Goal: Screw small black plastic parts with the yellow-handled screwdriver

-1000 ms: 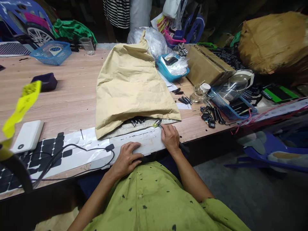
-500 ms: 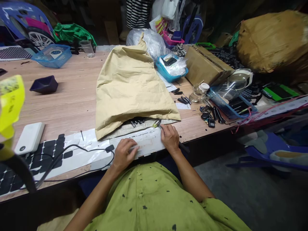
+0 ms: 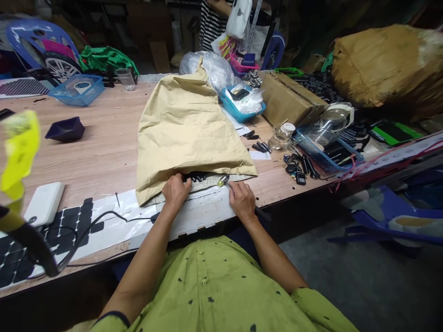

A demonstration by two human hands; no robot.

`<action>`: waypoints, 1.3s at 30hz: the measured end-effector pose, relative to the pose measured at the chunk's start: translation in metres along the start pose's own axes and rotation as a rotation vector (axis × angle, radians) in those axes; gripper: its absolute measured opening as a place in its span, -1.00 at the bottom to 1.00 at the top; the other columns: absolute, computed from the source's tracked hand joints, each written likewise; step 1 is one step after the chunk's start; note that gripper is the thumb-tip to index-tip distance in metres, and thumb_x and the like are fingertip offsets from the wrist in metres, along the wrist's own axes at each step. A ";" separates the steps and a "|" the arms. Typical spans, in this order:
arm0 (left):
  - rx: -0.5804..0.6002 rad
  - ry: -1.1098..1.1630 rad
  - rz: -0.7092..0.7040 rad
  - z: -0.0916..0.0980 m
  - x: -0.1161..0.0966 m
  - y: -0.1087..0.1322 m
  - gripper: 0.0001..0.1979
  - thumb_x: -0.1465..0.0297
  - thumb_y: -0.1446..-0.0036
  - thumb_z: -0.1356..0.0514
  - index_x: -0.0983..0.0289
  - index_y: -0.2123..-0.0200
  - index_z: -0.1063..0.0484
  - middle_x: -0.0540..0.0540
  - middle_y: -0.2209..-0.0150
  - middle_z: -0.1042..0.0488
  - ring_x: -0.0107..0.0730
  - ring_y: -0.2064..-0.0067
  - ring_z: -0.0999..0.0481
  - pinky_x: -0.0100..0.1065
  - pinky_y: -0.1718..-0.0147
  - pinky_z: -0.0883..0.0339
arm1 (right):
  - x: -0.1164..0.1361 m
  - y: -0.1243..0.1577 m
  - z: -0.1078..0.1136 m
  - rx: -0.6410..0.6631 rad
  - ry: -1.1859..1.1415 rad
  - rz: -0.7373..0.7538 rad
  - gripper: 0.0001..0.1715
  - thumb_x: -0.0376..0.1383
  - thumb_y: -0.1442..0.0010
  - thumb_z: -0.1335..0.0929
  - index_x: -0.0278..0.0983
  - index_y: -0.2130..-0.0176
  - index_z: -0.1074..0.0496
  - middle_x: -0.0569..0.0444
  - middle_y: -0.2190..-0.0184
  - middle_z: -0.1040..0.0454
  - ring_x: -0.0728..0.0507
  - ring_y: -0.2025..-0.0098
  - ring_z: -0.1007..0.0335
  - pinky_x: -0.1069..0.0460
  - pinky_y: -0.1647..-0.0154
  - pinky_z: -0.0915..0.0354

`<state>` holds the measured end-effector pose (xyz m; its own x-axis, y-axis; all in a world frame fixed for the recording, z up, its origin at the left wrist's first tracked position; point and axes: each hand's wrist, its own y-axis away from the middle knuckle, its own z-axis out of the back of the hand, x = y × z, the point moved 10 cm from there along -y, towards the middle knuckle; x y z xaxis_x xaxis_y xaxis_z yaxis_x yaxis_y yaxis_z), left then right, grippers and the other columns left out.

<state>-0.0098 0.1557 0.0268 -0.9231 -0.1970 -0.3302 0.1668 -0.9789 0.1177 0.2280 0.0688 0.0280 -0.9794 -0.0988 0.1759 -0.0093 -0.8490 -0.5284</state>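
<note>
- At the near edge of the tabletop (image 3: 104, 147), the right hand (image 3: 242, 201) has its grip clamped on a small screwdriver (image 3: 223, 180); the yellow-green handle sticks out toward the mouth of a paper sack (image 3: 187, 124).
- The left hand (image 3: 176, 189) rests at the same opening with its fingers curled against the sack's lower edge. I cannot tell whether its grip is closed on anything.
- Small black parts (image 3: 198, 176) lie just inside the sack's mouth, between the two hands.
- A white panel (image 3: 202, 214) lies under both wrists and overhangs the tabletop edge.
- To the left, a black cable (image 3: 86, 226) runs across a sheet of dark solar cells (image 3: 69, 221), beside a white power bank (image 3: 44, 203).
- To the right sit black key fobs (image 3: 294, 166), a glass jar (image 3: 282, 135) and a cardboard box (image 3: 287, 99).
- At the far side, a blue basket (image 3: 76, 90) stands near a person in a striped top (image 3: 211, 23).
</note>
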 end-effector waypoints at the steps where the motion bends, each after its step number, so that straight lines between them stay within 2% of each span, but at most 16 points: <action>1: 0.002 0.016 -0.009 -0.001 0.003 0.000 -0.73 0.20 -0.20 -0.17 0.24 0.19 -0.56 0.25 0.20 -0.62 0.12 0.09 -0.58 -0.14 0.27 -0.39 | -0.001 0.000 -0.001 0.004 -0.004 -0.007 -0.68 -0.42 -0.31 -0.30 -0.23 0.02 -0.55 -0.04 0.28 -0.45 -0.19 0.23 -0.26 -0.03 0.22 -0.18; 4: -0.026 0.073 -0.058 -0.002 0.016 0.003 -0.78 0.27 -0.11 -0.21 0.22 0.23 -0.56 0.24 0.20 -0.60 0.09 0.15 -0.57 -0.16 0.33 -0.35 | -0.002 0.001 -0.002 0.015 -0.012 -0.024 -0.68 -0.41 -0.31 -0.29 -0.22 0.02 -0.55 -0.04 0.28 -0.45 -0.20 0.23 -0.27 -0.03 0.23 -0.18; 7: -0.075 0.129 -0.184 -0.001 0.020 0.014 -0.83 0.30 -0.07 -0.23 0.18 0.26 -0.56 0.15 0.24 -0.58 -0.05 0.23 -0.54 -0.23 0.39 -0.32 | -0.002 0.001 -0.004 0.030 -0.023 -0.032 -0.68 -0.41 -0.31 -0.28 -0.21 0.02 -0.55 -0.05 0.28 -0.45 -0.20 0.23 -0.27 -0.04 0.23 -0.19; 10: -0.031 0.188 -0.359 -0.008 0.009 0.029 -0.84 0.32 -0.09 -0.24 0.15 0.24 -0.57 0.07 0.28 -0.55 -0.18 0.25 -0.51 -0.27 0.32 -0.35 | -0.002 0.000 -0.002 0.025 -0.023 -0.034 -0.67 -0.41 -0.31 -0.28 -0.21 0.03 -0.55 -0.05 0.29 -0.45 -0.20 0.23 -0.27 -0.03 0.23 -0.19; 13: 0.039 0.224 -0.513 -0.019 -0.009 0.039 -0.80 0.34 -0.12 -0.24 0.17 0.17 -0.59 0.09 0.26 -0.53 -0.16 0.18 -0.49 -0.22 0.18 -0.37 | -0.002 0.000 0.000 0.006 -0.006 -0.034 -0.67 -0.40 -0.32 -0.28 -0.21 0.03 -0.56 -0.04 0.29 -0.46 -0.20 0.24 -0.28 -0.03 0.22 -0.19; 16: 0.066 0.274 -0.590 -0.026 -0.018 0.039 -0.77 0.35 -0.17 -0.23 0.18 0.12 -0.61 0.09 0.26 -0.51 -0.15 0.14 -0.46 -0.18 0.11 -0.36 | -0.002 0.000 0.001 -0.002 -0.014 -0.024 -0.68 -0.39 -0.32 -0.29 -0.21 0.04 -0.56 -0.04 0.29 -0.47 -0.20 0.24 -0.29 -0.03 0.22 -0.20; 20: 0.074 0.352 -0.599 -0.032 -0.016 0.033 -0.78 0.33 -0.20 -0.25 0.17 0.10 -0.62 0.06 0.28 -0.49 -0.21 0.17 -0.44 -0.19 0.10 -0.34 | -0.008 -0.002 0.001 0.009 -0.078 -0.035 -0.68 -0.41 -0.30 -0.30 -0.21 0.04 -0.57 -0.04 0.29 -0.50 -0.19 0.25 -0.33 -0.03 0.20 -0.26; 24: 0.076 0.374 -0.571 -0.034 -0.015 0.032 -0.78 0.32 -0.18 -0.27 0.14 0.12 -0.64 0.04 0.31 -0.49 -0.21 0.17 -0.44 -0.19 0.10 -0.33 | -0.013 -0.004 0.008 -0.005 -0.254 -0.092 -0.67 -0.39 -0.32 -0.27 -0.21 0.05 -0.57 -0.04 0.25 -0.56 -0.18 0.19 -0.44 -0.03 0.14 -0.37; 27: 0.090 0.369 -0.527 -0.035 -0.016 0.031 -0.78 0.31 -0.14 -0.29 0.13 0.15 -0.66 0.05 0.30 -0.51 -0.18 0.16 -0.45 -0.17 0.09 -0.33 | -0.001 -0.004 0.015 -0.003 -0.437 -0.088 -0.67 -0.34 -0.36 -0.26 -0.23 0.02 -0.56 -0.05 0.20 -0.60 -0.16 0.16 -0.51 -0.02 0.12 -0.43; 30: 0.115 0.357 -0.504 -0.037 -0.017 0.029 -0.78 0.31 -0.10 -0.31 0.13 0.16 -0.68 0.06 0.29 -0.54 -0.15 0.13 -0.45 -0.14 0.05 -0.33 | 0.017 -0.004 0.017 0.057 -0.554 -0.061 -0.67 -0.30 -0.37 -0.26 -0.20 0.00 -0.57 -0.04 0.18 -0.62 -0.14 0.17 -0.55 -0.02 0.12 -0.47; 33: 0.144 0.357 -0.524 -0.039 -0.019 0.029 -0.78 0.32 -0.08 -0.31 0.12 0.18 -0.69 0.06 0.30 -0.56 -0.15 0.14 -0.45 -0.13 0.06 -0.34 | 0.031 -0.003 0.017 0.110 -0.589 -0.041 -0.67 -0.31 -0.36 -0.28 -0.18 0.01 -0.58 -0.03 0.19 -0.62 -0.14 0.18 -0.56 -0.02 0.12 -0.49; 39: 0.166 0.372 -0.522 -0.040 -0.020 0.028 -0.75 0.35 -0.05 -0.31 0.13 0.17 -0.70 0.06 0.31 -0.57 -0.15 0.14 -0.46 -0.14 0.05 -0.34 | 0.038 0.001 0.020 0.099 -0.619 -0.011 -0.66 -0.30 -0.38 -0.25 -0.20 0.01 -0.57 -0.04 0.18 -0.62 -0.14 0.12 -0.57 -0.03 0.07 -0.50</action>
<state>0.0277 0.1297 -0.0009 -0.6816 0.2669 -0.6813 -0.3534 -0.9354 -0.0129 0.1948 0.0533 0.0508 -0.6805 -0.3474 0.6452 0.0293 -0.8927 -0.4498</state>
